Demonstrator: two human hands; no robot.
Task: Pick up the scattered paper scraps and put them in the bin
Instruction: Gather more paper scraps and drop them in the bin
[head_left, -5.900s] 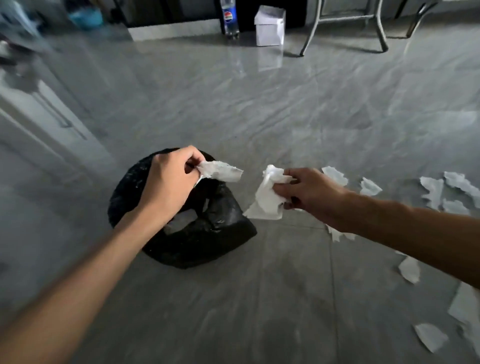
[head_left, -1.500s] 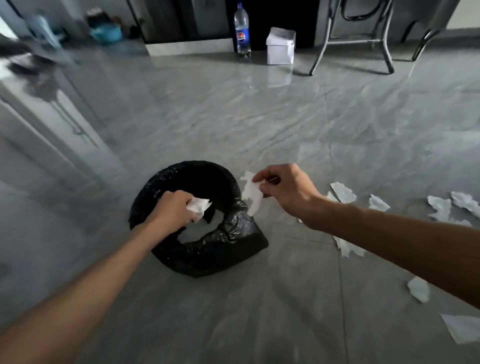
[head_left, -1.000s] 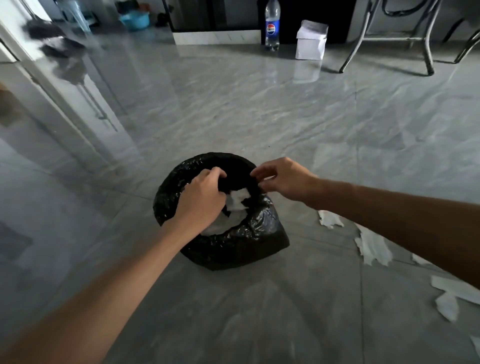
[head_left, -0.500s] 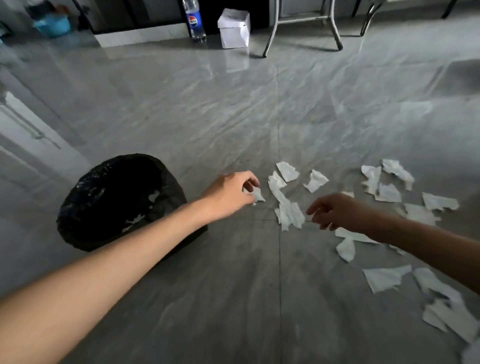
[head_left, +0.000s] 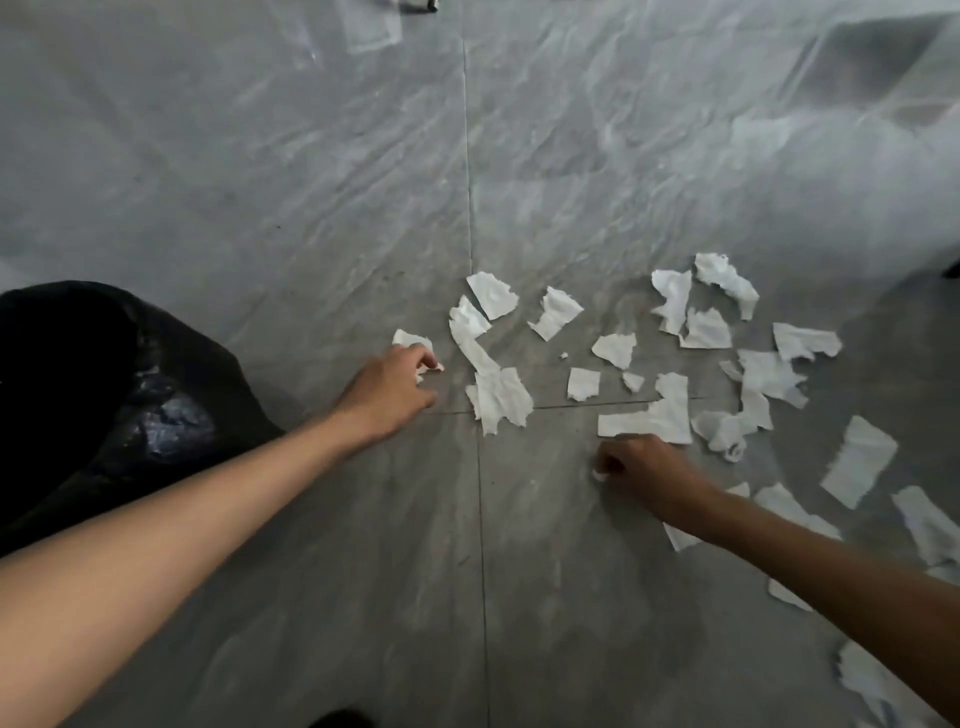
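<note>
Several torn white paper scraps (head_left: 670, 413) lie scattered on the grey tiled floor, from the centre out to the right edge. The bin (head_left: 119, 395), lined with a black bag, stands at the left edge, partly cut off. My left hand (head_left: 387, 389) is down on the floor just right of the bin, its fingers pinched on a small paper scrap (head_left: 413, 340) that sticks out above them. My right hand (head_left: 641, 467) rests curled at the near edge of a long scrap, with a small white bit (head_left: 597, 474) showing at its fingertips.
More scraps (head_left: 857, 460) lie beyond and under my right forearm, out to the lower right corner. A dark shape (head_left: 340, 719) shows at the bottom edge. Tile seams cross between my hands. Bare floor stretches ahead.
The view has tilted down and closer to the floor. My left hand has closed on the small scrap beside the bin. My right hand has dropped to the floor and curled shut.
</note>
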